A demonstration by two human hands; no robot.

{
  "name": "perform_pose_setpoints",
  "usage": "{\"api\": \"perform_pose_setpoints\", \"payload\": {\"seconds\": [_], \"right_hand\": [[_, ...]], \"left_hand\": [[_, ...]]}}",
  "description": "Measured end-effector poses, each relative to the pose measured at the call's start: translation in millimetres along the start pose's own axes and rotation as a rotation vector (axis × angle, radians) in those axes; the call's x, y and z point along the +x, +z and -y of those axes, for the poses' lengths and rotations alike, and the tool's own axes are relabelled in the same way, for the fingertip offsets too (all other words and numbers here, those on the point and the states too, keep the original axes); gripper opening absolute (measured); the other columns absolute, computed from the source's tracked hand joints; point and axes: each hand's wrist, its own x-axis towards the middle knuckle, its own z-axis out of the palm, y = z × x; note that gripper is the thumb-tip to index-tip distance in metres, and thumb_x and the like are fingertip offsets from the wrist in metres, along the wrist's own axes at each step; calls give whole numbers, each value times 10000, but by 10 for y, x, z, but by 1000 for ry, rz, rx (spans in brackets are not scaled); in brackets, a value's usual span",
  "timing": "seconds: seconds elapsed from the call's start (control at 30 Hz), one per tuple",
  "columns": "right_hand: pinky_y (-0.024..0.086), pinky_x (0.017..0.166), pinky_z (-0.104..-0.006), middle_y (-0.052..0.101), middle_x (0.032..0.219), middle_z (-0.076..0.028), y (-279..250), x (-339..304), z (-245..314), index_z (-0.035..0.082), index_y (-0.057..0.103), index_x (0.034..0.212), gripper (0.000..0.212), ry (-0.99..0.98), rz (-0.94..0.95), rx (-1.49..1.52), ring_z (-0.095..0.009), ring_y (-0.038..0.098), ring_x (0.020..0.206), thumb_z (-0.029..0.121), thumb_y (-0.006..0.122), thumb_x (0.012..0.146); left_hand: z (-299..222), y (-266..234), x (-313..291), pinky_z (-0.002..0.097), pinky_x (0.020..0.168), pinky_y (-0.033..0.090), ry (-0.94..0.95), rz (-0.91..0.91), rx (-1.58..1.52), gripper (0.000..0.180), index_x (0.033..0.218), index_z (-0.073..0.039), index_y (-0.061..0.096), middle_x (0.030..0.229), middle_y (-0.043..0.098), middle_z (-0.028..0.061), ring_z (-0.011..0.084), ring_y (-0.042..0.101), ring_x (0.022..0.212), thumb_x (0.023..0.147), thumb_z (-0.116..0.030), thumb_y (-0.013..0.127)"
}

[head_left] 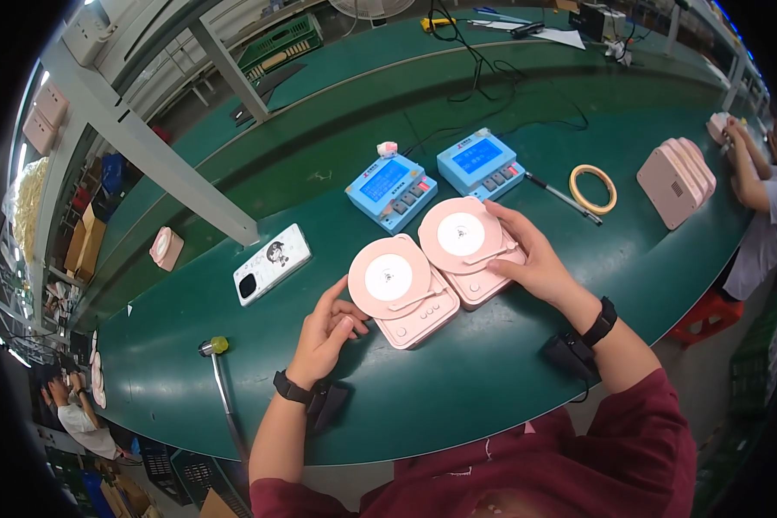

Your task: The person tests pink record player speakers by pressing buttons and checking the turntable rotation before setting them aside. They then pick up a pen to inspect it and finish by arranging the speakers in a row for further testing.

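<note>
Two pink toy record players with round white-centred discs stand side by side on the green table. My right hand grips the right record player, its thumb on the near side of the disc and its fingers at the far edge. Beside the left record player is my left hand. Its index finger reaches the disc's rim, while the other fingers are loosely bent and do not grasp it. Just beyond them sit two blue boxes with screens and buttons, a left box and a right box.
A white phone and a yellow-headed hammer lie to the left. At right are a pen, a tape roll and several stacked pink units. Another pink unit stands far left. Co-workers sit at both ends.
</note>
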Motion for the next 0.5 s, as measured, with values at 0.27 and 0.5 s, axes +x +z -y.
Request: {"api": "perform_pose_setpoints", "payload": {"seconds": [0.27,0.5], "right_hand": [[240,1133,-351,367,1444,-131,25,16,15,24,331,1407,776,35,-20,71,-230,354,1341,-54,658,708],[234,1138,-360,398,1410,-131,-58,36,104,27,344,1396,802,204,-17,451,-245,358,1335,-118,591,646]], "left_hand": [[-8,-10,4,261,713,482,-8,-2,9,581,1454,-43,258,1021,607,140,168,618,844,947,-186,503],[-32,-6,10,259,712,481,-5,-1,16,580,1452,-38,258,1016,607,137,168,618,846,945,-176,502]]}}
